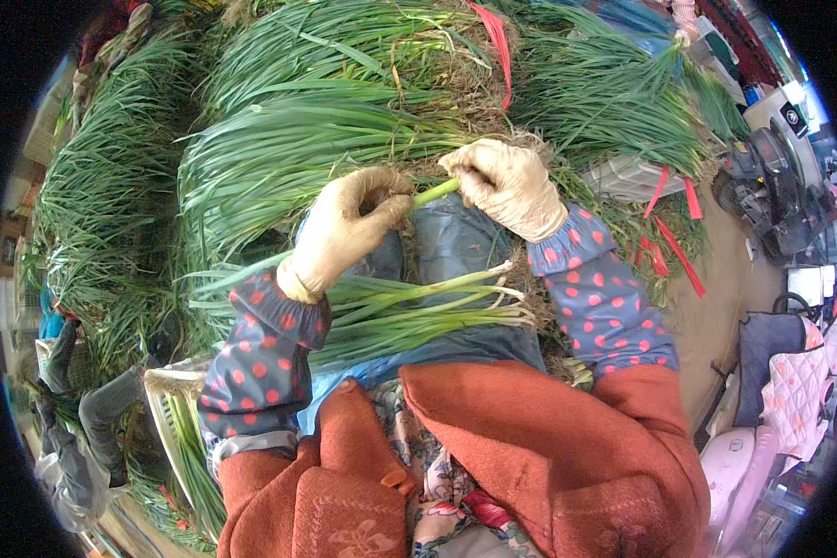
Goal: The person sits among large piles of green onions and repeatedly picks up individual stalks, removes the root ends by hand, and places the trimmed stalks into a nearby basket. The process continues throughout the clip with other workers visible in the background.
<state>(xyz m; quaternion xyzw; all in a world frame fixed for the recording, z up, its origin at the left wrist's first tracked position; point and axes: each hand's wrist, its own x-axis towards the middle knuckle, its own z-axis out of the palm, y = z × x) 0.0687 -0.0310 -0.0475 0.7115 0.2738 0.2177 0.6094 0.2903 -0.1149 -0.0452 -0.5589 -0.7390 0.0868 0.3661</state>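
Both my hands wear pale rubber gloves, with polka-dot sleeve covers at the wrists. My left hand grips a green onion stalk between thumb and fingers. On the same stalk, at its right end, my right hand is closed; the root tip is hidden by the fingers. Across my lap lies a bunch of green onions, its white ends and roots pointing right. Just beyond my hands is a large pile of green onions with dirty roots on its right side.
More green onions are heaped at the left, and others at the upper right near a white crate. A white basket with onions stands by my left side. Red ties lie at the right. Other people sit nearby; scooters are parked at the right.
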